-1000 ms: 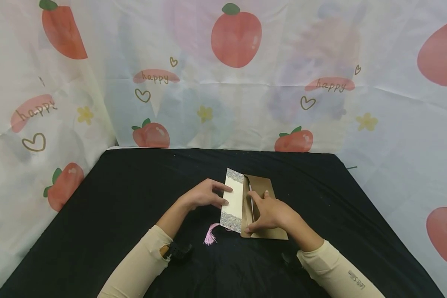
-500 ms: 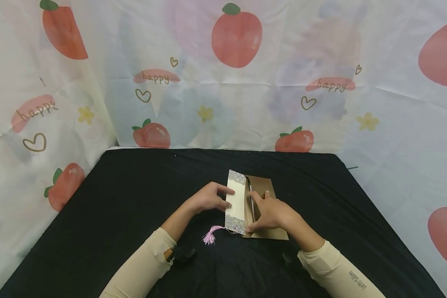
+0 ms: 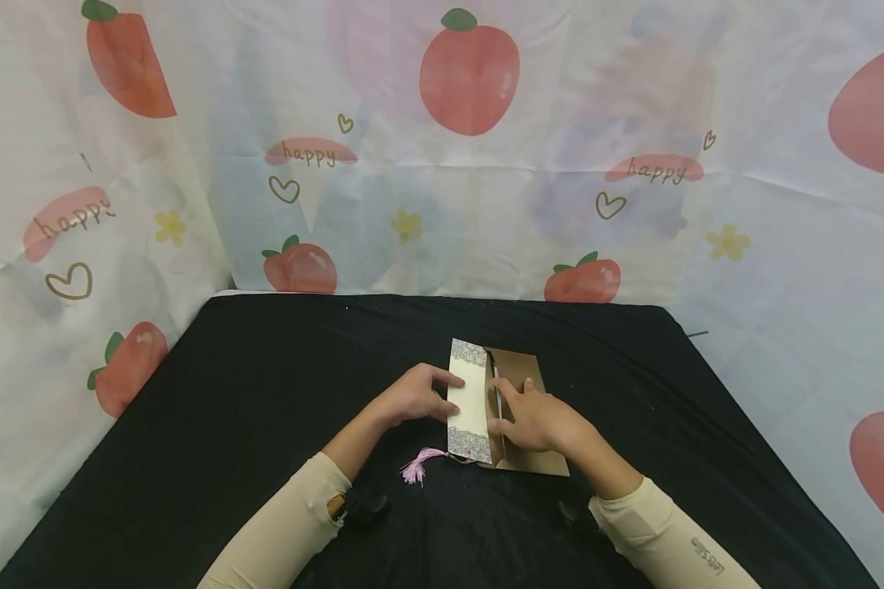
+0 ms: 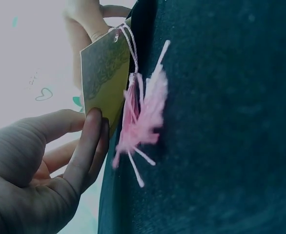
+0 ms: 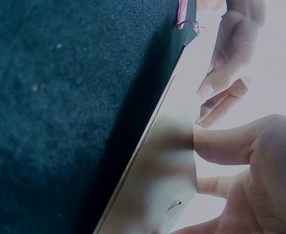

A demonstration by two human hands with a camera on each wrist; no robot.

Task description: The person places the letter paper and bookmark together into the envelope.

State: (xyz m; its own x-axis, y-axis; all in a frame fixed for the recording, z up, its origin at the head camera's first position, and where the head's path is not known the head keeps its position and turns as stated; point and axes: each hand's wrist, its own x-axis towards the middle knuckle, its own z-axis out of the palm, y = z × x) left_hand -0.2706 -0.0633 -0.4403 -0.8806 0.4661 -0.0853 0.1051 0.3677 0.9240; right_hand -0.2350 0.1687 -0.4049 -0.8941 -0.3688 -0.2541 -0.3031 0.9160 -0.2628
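Note:
In the head view my left hand (image 3: 415, 394) pinches the left edge of a cream bookmark (image 3: 468, 398) with grey lace-like bands at both ends. A pink tassel (image 3: 417, 468) hangs from its near end, and its cord through a hole shows in the left wrist view. The bookmark's right edge lies at the mouth of a brown paper envelope (image 3: 534, 462); whether it reaches inside I cannot tell. My right hand (image 3: 541, 417) grips the envelope by its mouth, thumb and index finger at the gaping edge. In the right wrist view the envelope (image 5: 148, 165) has a small slit.
A black cloth (image 3: 280, 368) covers the table under both hands. Behind it and at the sides hangs a pale curtain (image 3: 486, 204) printed with peaches and lettering. Dark wrist cameras sit below each forearm near the cuffs.
My left hand has moved slightly right and nearer to me with the bookmark, to the envelope's mouth. My right thumb has shifted up along the opening, away from the near corner.

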